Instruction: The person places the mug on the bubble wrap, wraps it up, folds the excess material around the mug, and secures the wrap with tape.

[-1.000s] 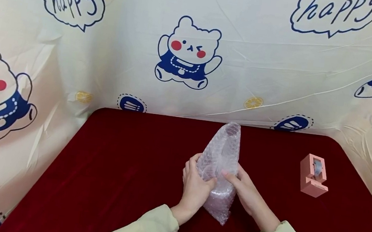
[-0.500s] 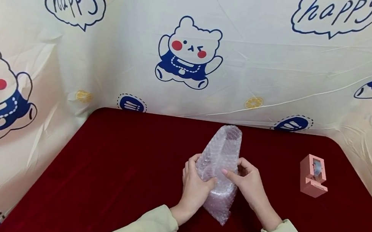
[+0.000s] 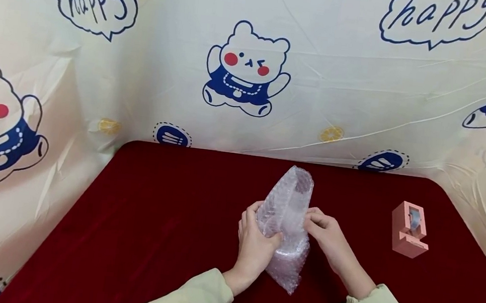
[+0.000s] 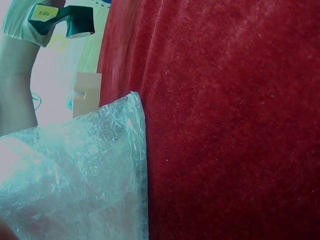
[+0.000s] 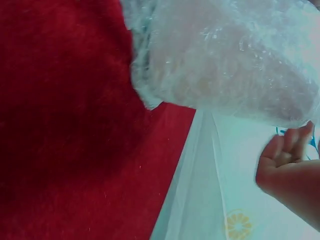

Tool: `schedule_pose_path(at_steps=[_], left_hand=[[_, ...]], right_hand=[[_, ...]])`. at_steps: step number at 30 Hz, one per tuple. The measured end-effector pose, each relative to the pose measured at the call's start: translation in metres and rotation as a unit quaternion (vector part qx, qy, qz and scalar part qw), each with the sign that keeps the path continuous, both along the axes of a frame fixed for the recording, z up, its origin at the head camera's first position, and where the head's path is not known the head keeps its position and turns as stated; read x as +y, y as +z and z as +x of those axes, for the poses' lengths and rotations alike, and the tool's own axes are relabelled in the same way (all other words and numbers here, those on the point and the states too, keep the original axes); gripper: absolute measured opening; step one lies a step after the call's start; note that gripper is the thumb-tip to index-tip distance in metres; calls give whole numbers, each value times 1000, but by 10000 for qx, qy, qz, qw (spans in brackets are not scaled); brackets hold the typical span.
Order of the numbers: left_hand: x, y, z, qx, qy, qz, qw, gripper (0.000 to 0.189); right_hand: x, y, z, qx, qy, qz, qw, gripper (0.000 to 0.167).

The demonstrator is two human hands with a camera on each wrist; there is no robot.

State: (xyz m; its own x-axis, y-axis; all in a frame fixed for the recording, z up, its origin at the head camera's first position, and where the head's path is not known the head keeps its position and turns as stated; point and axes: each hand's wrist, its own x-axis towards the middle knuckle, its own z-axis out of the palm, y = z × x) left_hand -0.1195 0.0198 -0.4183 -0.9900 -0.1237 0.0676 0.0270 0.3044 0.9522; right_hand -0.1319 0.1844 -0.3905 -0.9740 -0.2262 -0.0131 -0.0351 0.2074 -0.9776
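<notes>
A bundle of clear bubble wrap (image 3: 283, 211) stands tall between both hands, its upper end loose and hollow, its lower end tapering to a corner. Whatever may lie inside is hidden. My left hand (image 3: 254, 248) grips the bundle's left side, thumb across the front. At the right edge, my right hand (image 3: 327, 238) pinches the film with bent fingers. The left wrist view has the wrap (image 4: 80, 175) close up over the red cloth. Crinkled wrap (image 5: 225, 65) fills the upper part of the right wrist view, with the right hand (image 5: 290, 155) at its edge.
A pink tape dispenser (image 3: 402, 234) with a roll of tape stands to the right on the red-covered table (image 3: 149, 221). Behind the table hangs a white printed cloth (image 3: 312, 94), which also rises along both sides.
The right thumb has left the front of the wrap, and the right hand has shifted to its right edge. The wrap's loose top has changed shape and sunk slightly. The left hand keeps its grip.
</notes>
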Motion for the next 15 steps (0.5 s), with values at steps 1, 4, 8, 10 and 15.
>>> schedule_pose_path(at_steps=[1, 4, 8, 10, 15], left_hand=[[0, 0, 0, -4, -10, 4, 10000, 73], [0, 1, 0, -3, -38, 6, 10000, 73], [-2, 0, -1, -51, -185, 33, 9998, 71], [-5, -1, -1, -91, -362, 77, 9993, 70], [-17, -2, -3, -155, -1017, 278, 9943, 65]], right_hand=[[-1, 0, -1, -124, 104, 7, 9999, 17], [-1, -1, -3, -765, 411, -27, 9962, 33], [-1, -3, -4, -1518, 771, 2, 9854, 64], [-2, -4, -5, -1698, 892, 5, 9814, 68], [-5, -10, -5, -1903, 977, -348, 9762, 68]])
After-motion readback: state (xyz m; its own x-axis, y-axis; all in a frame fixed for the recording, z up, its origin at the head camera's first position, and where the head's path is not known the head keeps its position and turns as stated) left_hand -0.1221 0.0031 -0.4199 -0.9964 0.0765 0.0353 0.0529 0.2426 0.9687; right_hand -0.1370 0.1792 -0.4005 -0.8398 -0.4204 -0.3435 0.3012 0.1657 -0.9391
